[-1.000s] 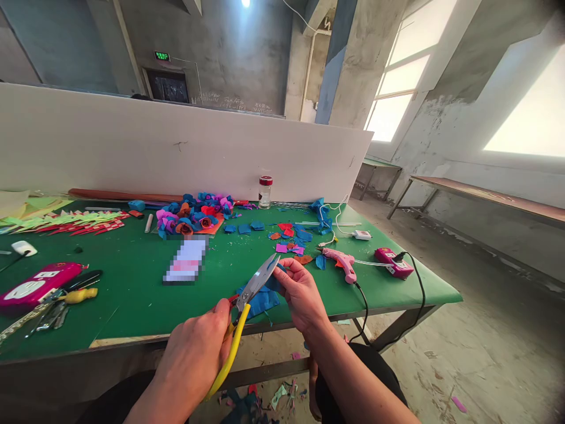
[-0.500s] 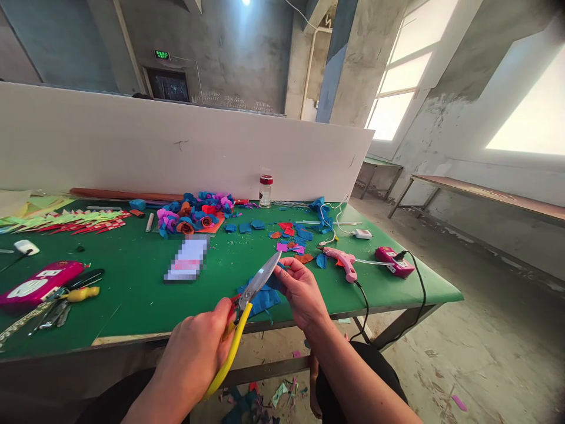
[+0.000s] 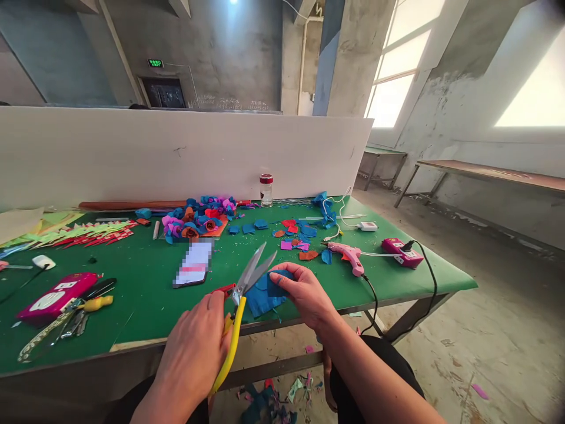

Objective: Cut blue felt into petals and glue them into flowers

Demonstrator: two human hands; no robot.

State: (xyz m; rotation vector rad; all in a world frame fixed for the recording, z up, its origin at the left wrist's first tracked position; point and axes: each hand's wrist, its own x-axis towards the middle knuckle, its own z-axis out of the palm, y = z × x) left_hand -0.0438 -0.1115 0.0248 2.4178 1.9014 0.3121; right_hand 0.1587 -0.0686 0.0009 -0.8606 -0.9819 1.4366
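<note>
My left hand is wrapped round the handles of a pair of scissors, one handle yellow and the other red. The blades stand apart and point up and away from me. Beside them, my right hand pinches a small piece of blue crepe paper between thumb and fingers. Under and behind that piece lies more blue crepe paper, near the table's front edge. To the right of my right hand rests a pink glue gun with a clear glue stick in its back.
A heap of paper flowers, a phone and cut paper petals lie on the green table. A lidded jar stands by the white board. A magenta power block and its cord are at the right; keys lie left.
The scissor blades have opened and come away from the blue paper. My right hand has turned the paper and lowered it slightly. The view has shifted a little.
</note>
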